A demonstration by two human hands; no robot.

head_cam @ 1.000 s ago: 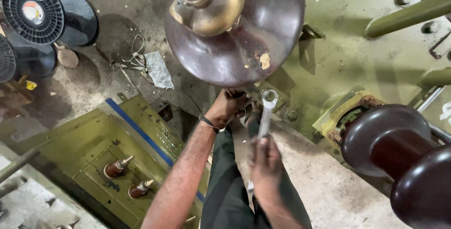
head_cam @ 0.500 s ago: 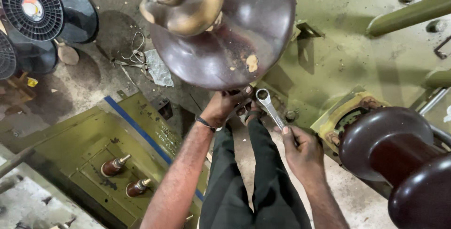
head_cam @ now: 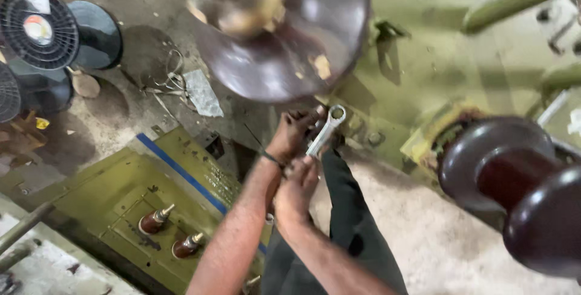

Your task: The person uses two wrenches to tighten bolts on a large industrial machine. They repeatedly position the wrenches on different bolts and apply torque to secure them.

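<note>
Head view: wrench (head_cam: 325, 130) gripped in right hand (head_cam: 298, 185).

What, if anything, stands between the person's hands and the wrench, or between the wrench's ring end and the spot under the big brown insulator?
Nothing visible does. The right hand already grips the wrench; the left hand rests beside its ring end, just beneath the brown insulator, whose skirt hides the fitting.

A dusty concrete floor (head_cam: 115, 119) fills the left of the frame. On it, upper left, lie black cable spools (head_cam: 42, 26); nearer the centre, tangled wire (head_cam: 166, 77) and a grey scrap (head_cam: 203, 92).
</note>
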